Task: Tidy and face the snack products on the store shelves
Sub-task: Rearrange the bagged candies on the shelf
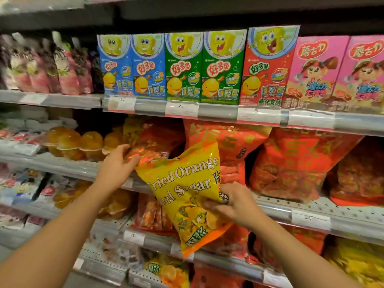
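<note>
A yellow bag of dried orange peel candy [187, 190] hangs tilted in front of the shelves, its printed face toward me. My right hand [232, 204] grips its right side. My left hand [118, 165] rests on a red-and-gold candy bag [153, 144] lying on the middle shelf [311, 210]; fingers curl over that bag's front edge, touching the yellow bag's top left corner. Behind the yellow bag stand large red bags [228, 142], partly hidden.
The upper shelf [218, 115] holds blue, green and red cartoon snack boxes [185, 67] and pink boxes [318, 73]. Orange jelly cups [79, 142] sit left of my left hand. More red bags [295, 165] fill the right. Lower shelves hold further candy bags [166, 271].
</note>
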### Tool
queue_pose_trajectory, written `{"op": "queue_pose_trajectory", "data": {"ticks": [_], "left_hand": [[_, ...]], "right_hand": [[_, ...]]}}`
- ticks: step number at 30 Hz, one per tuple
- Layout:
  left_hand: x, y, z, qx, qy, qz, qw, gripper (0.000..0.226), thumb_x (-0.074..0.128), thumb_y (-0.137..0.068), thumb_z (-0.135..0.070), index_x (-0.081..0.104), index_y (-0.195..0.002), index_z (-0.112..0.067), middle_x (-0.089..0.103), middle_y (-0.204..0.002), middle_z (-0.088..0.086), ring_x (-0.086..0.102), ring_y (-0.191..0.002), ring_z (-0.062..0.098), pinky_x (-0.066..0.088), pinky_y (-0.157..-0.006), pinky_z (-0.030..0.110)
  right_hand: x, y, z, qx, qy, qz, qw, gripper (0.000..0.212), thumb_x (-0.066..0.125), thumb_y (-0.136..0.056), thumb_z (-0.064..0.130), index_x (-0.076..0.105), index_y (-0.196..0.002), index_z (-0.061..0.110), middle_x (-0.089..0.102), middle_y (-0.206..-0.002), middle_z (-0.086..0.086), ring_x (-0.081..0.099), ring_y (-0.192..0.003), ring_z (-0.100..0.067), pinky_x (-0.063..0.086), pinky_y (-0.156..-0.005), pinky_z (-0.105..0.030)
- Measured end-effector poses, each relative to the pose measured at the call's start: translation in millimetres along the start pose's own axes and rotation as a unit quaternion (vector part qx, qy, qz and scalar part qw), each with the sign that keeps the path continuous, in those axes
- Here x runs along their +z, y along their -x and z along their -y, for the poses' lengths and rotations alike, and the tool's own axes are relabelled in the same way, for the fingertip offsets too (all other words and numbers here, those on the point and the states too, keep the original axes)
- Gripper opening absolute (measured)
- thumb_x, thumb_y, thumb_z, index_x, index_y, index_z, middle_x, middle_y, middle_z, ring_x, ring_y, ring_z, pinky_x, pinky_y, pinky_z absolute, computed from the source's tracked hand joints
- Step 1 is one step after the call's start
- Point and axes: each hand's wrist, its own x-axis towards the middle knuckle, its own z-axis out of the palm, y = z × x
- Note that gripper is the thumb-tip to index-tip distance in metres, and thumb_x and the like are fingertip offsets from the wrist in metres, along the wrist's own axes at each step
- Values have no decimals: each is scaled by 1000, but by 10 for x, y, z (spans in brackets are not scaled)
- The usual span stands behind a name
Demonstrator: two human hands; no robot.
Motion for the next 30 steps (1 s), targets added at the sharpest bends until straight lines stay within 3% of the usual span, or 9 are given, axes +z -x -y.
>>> {"op": "queue_pose_trajectory", "data": {"ticks": [4, 7, 10, 13, 16, 18, 20, 25, 30], "left_hand": [[72, -131, 16, -44, -25, 60, 997, 94, 69, -85, -66, 34, -156, -14, 54, -147, 19, 53, -131, 42, 43, -104, 47], [163, -249, 27, -53, -87, 113, 988, 100, 70, -87, -60, 20, -161, -14, 52, -147, 25, 54, -129, 45, 46, -105, 48], [127, -350, 9, -88, -39, 128, 987, 141, 65, -57, -92, 15, -161, -12, 47, -151, 24, 52, -130, 45, 46, -107, 51], [142, -403, 30, -120, -2, 93, 988, 140, 51, -59, -100, 22, -158, -6, 38, -158, 23, 41, -141, 45, 39, -113, 56], [194, -399, 16, -121, -51, 98, 986, 148, 44, -38, -111, 51, -136, 0, 64, -127, 25, 62, -114, 42, 51, -96, 50], [198, -429, -2, -118, -56, 119, 984, 138, 48, -30, -110, 65, -111, 1, 71, -97, 20, 66, -85, 33, 49, -72, 37], [183, -465, -24, -112, -62, 116, 985, 114, 56, -38, -102, 66, -95, -4, 69, -83, 12, 63, -76, 28, 42, -61, 33], [268, -314, -7, -39, -38, -9, 998, 69, 69, -72, -79, 63, -106, -20, 72, -104, 2, 66, -97, 31, 53, -76, 42], [50, 192, 7, 67, 67, -159, 983, 38, 65, -87, -58, 64, -99, -22, 68, -87, -3, 61, -79, 21, 48, -67, 41]], "right_hand": [[30, -5, -11, 23, -33, 28, 999, 52, 51, -77, 87, 68, -107, 49, 75, -88, 15, 70, -81, -13, 52, -79, -42], [-4, -27, 23, 33, -52, 36, 997, 43, 61, -78, 79, 69, -110, 51, 76, -91, 16, 71, -83, -9, 53, -79, -41], [-30, -13, 78, 30, -55, 35, 997, 34, 62, -77, 75, 65, -108, 62, 76, -94, 19, 70, -86, -8, 46, -94, -41], [-64, -11, 114, 44, -70, 43, 996, 25, 65, -76, 73, 66, -100, 67, 75, -95, 23, 70, -88, -4, 43, -97, -38], [-103, -16, 110, 66, -127, 55, 988, 34, 74, -77, 62, 76, -107, 47, 75, -96, 25, 70, -92, 3, 53, -87, -36], [-126, -29, 95, 78, -159, 63, 982, 33, 80, -79, 53, 77, -109, 41, 76, -99, 23, 71, -95, 1, 57, -86, -36], [-138, -35, 94, 86, -170, 64, 980, 29, 83, -79, 48, 77, -107, 42, 77, -98, 21, 72, -94, 0, 58, -85, -37], [-115, -30, 113, 83, -165, 53, 981, 32, 79, -75, 58, 77, -105, 44, 77, -92, 18, 73, -88, -2, 59, -81, -41], [-88, -20, 90, 72, -171, 46, 982, 32, 76, -74, 61, 77, -103, 46, 76, -86, 19, 71, -81, 0, 57, -74, -35]]}}
